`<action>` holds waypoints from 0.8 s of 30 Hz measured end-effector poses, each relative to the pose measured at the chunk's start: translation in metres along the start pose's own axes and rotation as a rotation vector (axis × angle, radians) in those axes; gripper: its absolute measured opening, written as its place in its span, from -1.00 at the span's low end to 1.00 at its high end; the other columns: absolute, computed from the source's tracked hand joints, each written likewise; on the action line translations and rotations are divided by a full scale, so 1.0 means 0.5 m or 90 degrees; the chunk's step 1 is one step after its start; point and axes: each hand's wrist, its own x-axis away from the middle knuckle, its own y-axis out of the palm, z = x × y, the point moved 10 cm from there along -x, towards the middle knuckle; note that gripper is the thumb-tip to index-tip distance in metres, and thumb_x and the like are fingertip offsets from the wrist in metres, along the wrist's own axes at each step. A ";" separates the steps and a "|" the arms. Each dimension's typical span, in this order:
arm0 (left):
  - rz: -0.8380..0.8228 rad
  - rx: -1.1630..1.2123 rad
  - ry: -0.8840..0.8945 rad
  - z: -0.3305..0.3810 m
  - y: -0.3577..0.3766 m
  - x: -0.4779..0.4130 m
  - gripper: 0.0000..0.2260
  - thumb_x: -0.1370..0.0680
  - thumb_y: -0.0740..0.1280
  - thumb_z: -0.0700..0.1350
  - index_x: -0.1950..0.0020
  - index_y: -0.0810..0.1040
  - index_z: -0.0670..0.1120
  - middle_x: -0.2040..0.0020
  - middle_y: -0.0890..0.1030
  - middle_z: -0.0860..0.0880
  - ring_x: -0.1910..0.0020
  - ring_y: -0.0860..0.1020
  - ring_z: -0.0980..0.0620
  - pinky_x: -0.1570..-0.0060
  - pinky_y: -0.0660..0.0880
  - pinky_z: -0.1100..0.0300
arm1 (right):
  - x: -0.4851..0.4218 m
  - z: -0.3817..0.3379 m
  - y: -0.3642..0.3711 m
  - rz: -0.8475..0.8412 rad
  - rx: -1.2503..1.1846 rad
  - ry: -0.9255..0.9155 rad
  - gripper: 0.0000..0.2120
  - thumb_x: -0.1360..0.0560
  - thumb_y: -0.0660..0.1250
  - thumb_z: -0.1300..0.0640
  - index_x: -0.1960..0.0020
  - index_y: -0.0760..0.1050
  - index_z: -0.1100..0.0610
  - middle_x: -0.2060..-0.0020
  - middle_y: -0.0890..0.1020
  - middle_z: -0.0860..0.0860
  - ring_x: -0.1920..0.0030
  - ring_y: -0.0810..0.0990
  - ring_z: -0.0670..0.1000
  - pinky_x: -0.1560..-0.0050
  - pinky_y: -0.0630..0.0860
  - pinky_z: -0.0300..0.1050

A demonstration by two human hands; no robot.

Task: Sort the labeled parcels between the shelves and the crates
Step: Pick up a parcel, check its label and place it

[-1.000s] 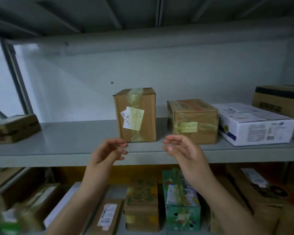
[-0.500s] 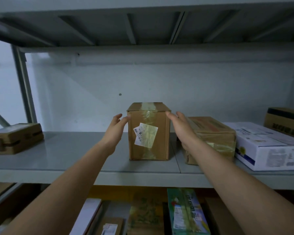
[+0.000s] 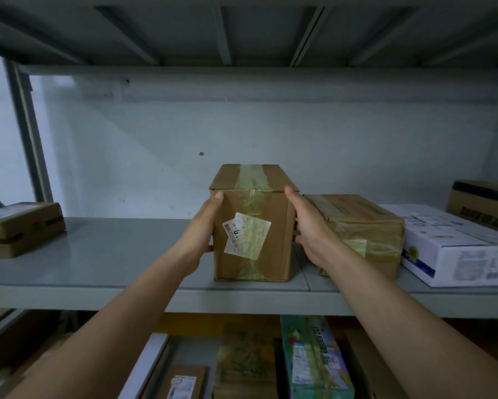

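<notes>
A tall brown cardboard parcel (image 3: 276,254), taped along its top and front and carrying a white label, stands upright on the grey metal shelf (image 3: 112,254). My left hand (image 3: 200,234) grips its left side, thumb at the front corner. On the opposite side my right hand (image 3: 308,234) grips it too, thumb on the front edge and fingers in the gap beside a lower brown parcel (image 3: 365,223). The parcel's base rests on the shelf.
Right of the low parcel lie a white printed box (image 3: 454,251) and a brown box (image 3: 483,205) behind it. A flat brown parcel (image 3: 20,226) sits at the shelf's left end. Below, a green box (image 3: 314,361) and several brown parcels (image 3: 244,361) fill the lower shelf.
Both hands rose from below the shelf edge, reached in and closed on the sides of the tall parcel. The view has moved closer to the shelf.
</notes>
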 end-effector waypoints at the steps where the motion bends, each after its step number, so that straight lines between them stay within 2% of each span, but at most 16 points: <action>1: -0.002 0.006 0.008 0.004 -0.001 0.019 -0.38 -0.54 0.06 0.45 -0.53 0.30 0.20 -0.38 0.48 0.05 -0.43 0.41 -0.08 -0.31 0.40 -0.17 | 0.017 -0.003 -0.004 0.006 -0.009 -0.004 -0.15 -0.27 0.19 -0.55 -0.45 0.38 -0.16 -0.40 0.49 -0.13 -0.42 0.41 -0.01 -0.47 0.25 0.20; 3: -0.008 0.020 0.030 0.013 0.001 0.065 -0.39 -0.53 0.06 0.46 -0.52 0.30 0.22 -0.30 0.50 0.11 -0.41 0.42 -0.05 -0.38 0.37 -0.20 | 0.062 -0.012 -0.009 0.014 -0.028 -0.015 -0.10 -0.26 0.18 -0.56 -0.49 0.33 -0.16 -0.44 0.43 -0.14 -0.46 0.36 -0.02 -0.50 0.19 0.20; 6: 0.006 0.049 0.071 0.027 0.002 0.144 -0.40 -0.47 0.09 0.47 -0.46 0.31 0.28 -0.32 0.50 0.16 -0.39 0.43 0.01 -0.42 0.36 -0.15 | 0.141 -0.026 -0.021 0.022 -0.056 -0.051 -0.13 -0.28 0.19 -0.57 -0.50 0.29 -0.21 -0.45 0.41 -0.19 -0.48 0.32 -0.06 -0.52 0.16 0.18; 10: 0.048 0.091 0.123 0.034 -0.001 0.263 -0.50 -0.45 0.16 0.47 -0.33 0.42 0.34 -0.22 0.57 0.28 -0.32 0.50 0.12 -0.34 0.43 -0.01 | 0.263 -0.025 -0.042 0.035 -0.106 -0.101 -0.33 -0.39 0.24 -0.49 -0.45 0.33 -0.30 -0.36 0.50 -0.25 -0.38 0.44 -0.14 -0.40 0.32 0.04; 12: 0.058 0.098 0.135 0.025 0.006 0.330 -0.57 -0.45 0.17 0.46 -0.28 0.45 0.40 -0.16 0.62 0.31 -0.26 0.54 0.18 -0.27 0.45 0.07 | 0.328 -0.011 -0.050 0.045 -0.113 -0.102 -0.28 -0.35 0.26 -0.53 -0.45 0.32 -0.31 -0.36 0.49 -0.26 -0.39 0.44 -0.13 -0.42 0.34 0.08; 14: 0.072 0.112 0.133 0.005 0.019 0.396 -0.46 -0.44 0.21 0.51 -0.35 0.45 0.35 -0.22 0.63 0.24 -0.25 0.58 0.14 -0.30 0.46 -0.02 | 0.396 0.011 -0.057 0.059 -0.128 -0.092 -0.24 -0.29 0.27 -0.56 -0.43 0.34 -0.33 -0.30 0.50 -0.35 -0.37 0.44 -0.17 -0.42 0.34 0.01; 16: 0.096 0.141 0.130 -0.014 0.035 0.463 -0.45 -0.46 0.28 0.43 -0.37 0.47 0.22 -0.20 0.65 0.16 -0.19 0.62 0.13 -0.27 0.48 -0.05 | 0.463 0.032 -0.061 0.060 -0.146 -0.072 -0.48 -0.32 0.22 -0.45 -0.27 0.39 -0.40 -0.13 0.55 -0.46 -0.22 0.50 -0.31 -0.25 0.39 -0.17; 18: 0.126 0.164 0.114 -0.030 0.051 0.526 -0.48 -0.44 0.28 0.31 -0.35 0.48 0.14 -0.11 0.67 0.17 -0.10 0.64 0.19 -0.16 0.50 0.04 | 0.526 0.053 -0.061 0.050 -0.145 -0.048 -0.64 -0.34 0.16 -0.36 -0.12 0.38 -0.42 -0.04 0.53 -0.49 -0.09 0.50 -0.36 -0.05 0.36 -0.29; 21: 0.159 0.179 0.076 -0.061 0.069 0.604 -0.43 -0.37 0.28 0.30 -0.35 0.45 0.15 -0.01 0.67 0.24 0.01 0.64 0.26 -0.01 0.49 0.14 | 0.602 0.081 -0.073 0.034 -0.157 -0.017 -0.60 -0.31 0.16 -0.34 -0.15 0.35 -0.38 -0.13 0.49 -0.41 -0.13 0.47 -0.30 -0.03 0.34 -0.31; 24: 0.174 0.179 0.046 -0.077 0.081 0.663 -0.43 -0.34 0.30 0.32 -0.34 0.44 0.23 -0.01 0.66 0.31 0.01 0.63 0.31 -0.01 0.46 0.20 | 0.656 0.090 -0.084 0.018 -0.148 -0.015 -0.61 -0.40 0.24 -0.35 -0.22 0.37 -0.39 -0.19 0.54 -0.36 -0.19 0.48 -0.32 -0.01 0.36 -0.34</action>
